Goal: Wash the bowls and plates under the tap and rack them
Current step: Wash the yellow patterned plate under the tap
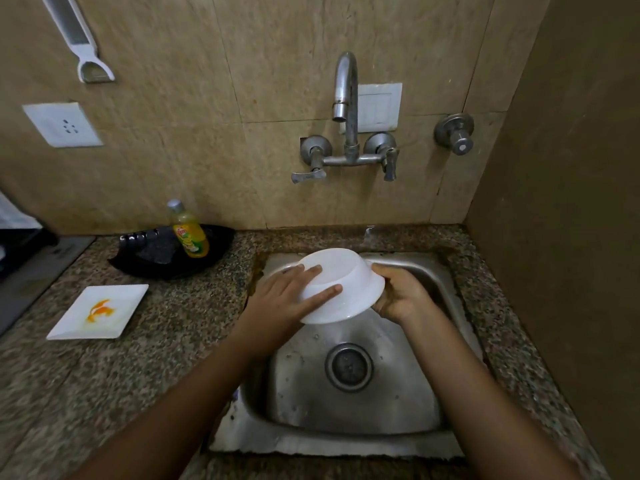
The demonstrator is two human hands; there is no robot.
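Observation:
A white bowl [346,275] is held upside down and tilted over the steel sink [426,403], below the wall tap [346,88]. My left hand [280,296] lies flat on the bowl's underside with fingers spread. My right hand [401,296] grips the bowl's rim on the right. No water stream shows from the tap. A white square plate [72,323] with an orange stain lies on the granite counter [138,382] to the left of the sink.
A yellow dish-soap bottle [189,233] stands on a black tray [152,258] with a dark scrubber behind the plate. Tap handles [311,173] and a separate valve [455,133] stick out of the wall. A stove edge [31,268] is at far left; a brown wall [571,202] closes the right.

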